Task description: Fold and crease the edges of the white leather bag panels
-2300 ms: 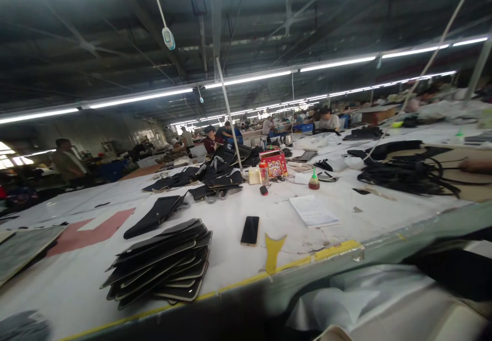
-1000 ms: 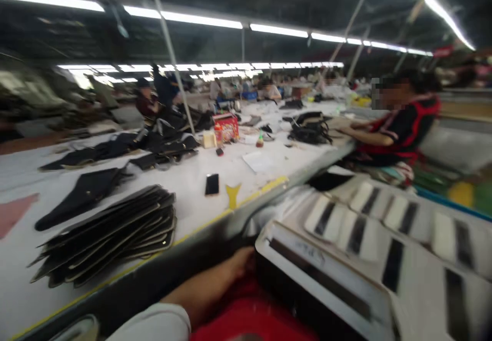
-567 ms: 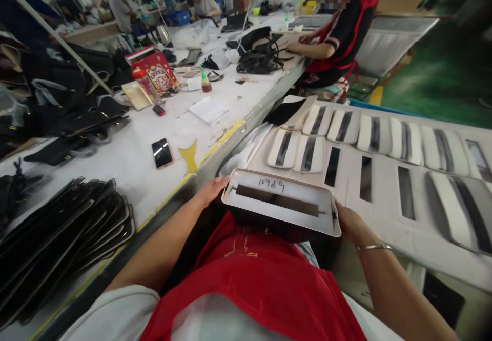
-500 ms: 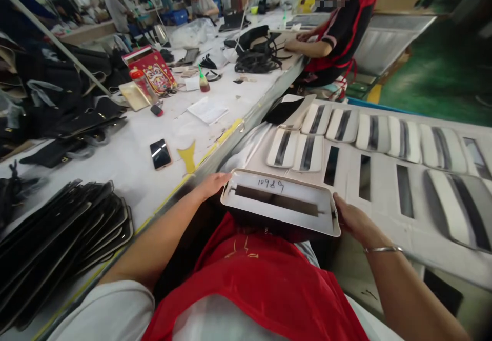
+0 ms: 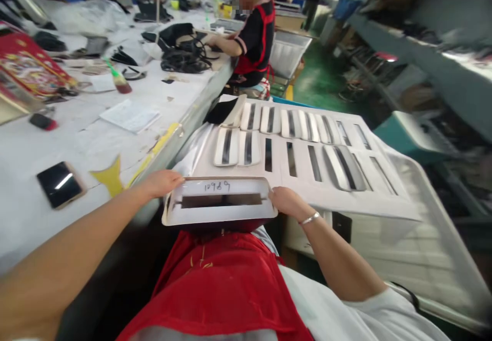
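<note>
A shallow rectangular box [image 5: 219, 217] lies level in front of the red apron, with a white inside, a pale rim and a dark outer side. A long slot runs across its inside, with handwritten digits above it. My left hand [image 5: 165, 182] grips the box's left end, thumb near the upper corner. At the right end, my right hand [image 5: 286, 201] is closed on the rim, a silver bracelet on its wrist. Just beyond the box is a white slotted board [image 5: 207, 169] bearing several curved white pieces [image 5: 226, 147] with dark middle strips.
On the left stands a white worktable [image 5: 23, 177] with a phone [image 5: 60, 184], a yellow cut-out [image 5: 109, 176], papers [image 5: 129, 115] and a green-tipped bottle [image 5: 120, 82]. A co-worker [image 5: 255, 38] sits farther along it. A teal-and-white bin [image 5: 407, 136] is at the right.
The view has swung right, so the table slides left and shelving shows at the right. Both hands keep hold of the box, which now looks more level.
</note>
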A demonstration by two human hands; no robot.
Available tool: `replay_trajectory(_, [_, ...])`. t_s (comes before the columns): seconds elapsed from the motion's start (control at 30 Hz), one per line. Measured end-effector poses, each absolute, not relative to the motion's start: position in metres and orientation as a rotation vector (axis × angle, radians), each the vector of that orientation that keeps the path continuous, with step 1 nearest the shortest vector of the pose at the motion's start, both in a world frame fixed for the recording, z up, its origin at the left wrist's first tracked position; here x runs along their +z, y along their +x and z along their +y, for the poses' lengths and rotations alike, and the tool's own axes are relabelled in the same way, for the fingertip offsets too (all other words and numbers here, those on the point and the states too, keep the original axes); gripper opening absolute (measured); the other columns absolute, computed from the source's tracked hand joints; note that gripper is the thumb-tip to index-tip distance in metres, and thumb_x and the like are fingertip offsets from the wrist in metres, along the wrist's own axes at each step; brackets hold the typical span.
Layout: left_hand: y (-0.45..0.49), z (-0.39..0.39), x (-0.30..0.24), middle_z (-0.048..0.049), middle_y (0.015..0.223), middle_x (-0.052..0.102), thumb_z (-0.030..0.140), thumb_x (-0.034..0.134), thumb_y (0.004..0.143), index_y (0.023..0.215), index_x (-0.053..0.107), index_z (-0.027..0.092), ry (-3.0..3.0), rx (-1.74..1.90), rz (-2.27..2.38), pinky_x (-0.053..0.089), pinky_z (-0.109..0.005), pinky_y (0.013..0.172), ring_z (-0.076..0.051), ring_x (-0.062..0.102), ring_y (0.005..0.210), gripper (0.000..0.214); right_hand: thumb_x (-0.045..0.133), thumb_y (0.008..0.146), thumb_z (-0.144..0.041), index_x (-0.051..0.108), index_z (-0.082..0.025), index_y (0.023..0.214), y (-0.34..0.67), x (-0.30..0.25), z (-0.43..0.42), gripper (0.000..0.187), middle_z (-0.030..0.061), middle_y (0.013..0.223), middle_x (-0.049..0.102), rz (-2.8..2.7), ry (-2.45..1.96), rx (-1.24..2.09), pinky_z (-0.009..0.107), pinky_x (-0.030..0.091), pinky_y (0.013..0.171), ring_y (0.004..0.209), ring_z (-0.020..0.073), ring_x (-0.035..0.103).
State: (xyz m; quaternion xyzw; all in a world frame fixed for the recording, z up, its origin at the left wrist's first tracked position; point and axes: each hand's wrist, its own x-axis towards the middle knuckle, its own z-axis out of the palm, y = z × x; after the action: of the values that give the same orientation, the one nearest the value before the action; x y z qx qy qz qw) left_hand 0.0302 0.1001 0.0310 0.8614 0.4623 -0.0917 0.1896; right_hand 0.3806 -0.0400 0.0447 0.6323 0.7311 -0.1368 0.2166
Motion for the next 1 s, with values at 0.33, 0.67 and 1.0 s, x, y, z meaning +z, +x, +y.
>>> replay_trajectory(0.33, [0.026,0.085,0.033,-0.0142,0.091,0.065,0.029,0.027,0.088,0.086,0.064,0.016,2.769,-0.432,1.341,0.046,-0.036,0.072,-0.029,0.061,0.089,0.039,0.038,0.088,-0.007,0.066,-0.003,0.100,0.379,0.038,-0.047,0.031,0.0220,0.100,0.064,2.014,1.659,-0.305,0.034,0.049,0.076,0.095,0.0282,0.064])
replay_trajectory(0.67, [-0.008,0.058,0.036,-0.0052,0.101,0.067,0.065,0.039,0.081,0.117,0.057,0.017,1.799,0.128,1.364,0.049,-0.027,0.066,-0.020,0.063,0.085,0.062,0.035,0.086,-0.002,0.063,-0.004,0.089,0.379,0.016,-0.056,0.028,0.0196,0.082,0.060,2.168,1.665,-0.102,0.029,0.042,0.061,0.076,0.0226,0.061])
replay_trajectory(1.0, [0.017,0.004,0.027,-0.0160,0.090,0.070,0.032,0.028,0.093,0.089,0.064,0.011,2.066,-0.283,1.871,0.045,-0.031,0.076,-0.025,0.066,0.088,0.041,0.032,0.089,-0.005,0.059,-0.004,0.091,0.374,0.011,-0.060,0.027,0.0174,0.082,0.056,2.083,1.716,-0.059,0.030,0.036,0.052,0.068,0.0234,0.061])
